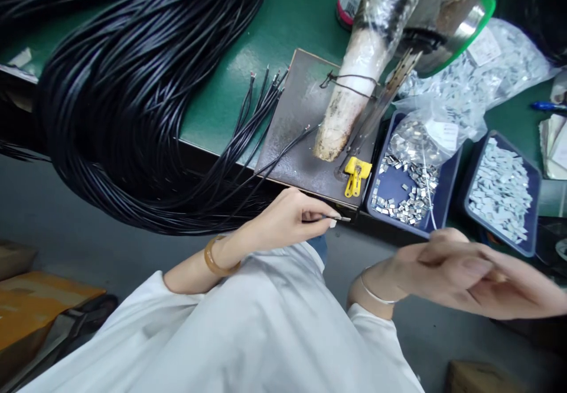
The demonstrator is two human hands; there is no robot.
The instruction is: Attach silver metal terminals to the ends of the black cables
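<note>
My left hand (295, 218) is closed in a pinch around the end of a black cable (325, 217). A small metallic piece (343, 219) shows at the cable's tip, beyond my fingertips. My right hand (469, 272) is off to the right, in front of the trays, with its fingers loosely stretched out and blurred at the tips. Nothing shows in it. A thin silvery wire (427, 186) hangs from above and meets the back of this hand; its lower end is hidden. Several other black cable ends (259, 106) lie on the bench behind my left hand.
A large black cable bundle (133, 97) droops over the bench edge. On a dark board (292, 127) sits a yellow clip (357, 175) below a wrapped post (343, 109). One blue tray (445, 201) holds metal pieces, another tray (473, 218) pale pieces. Plastic bags (514, 68) lie behind.
</note>
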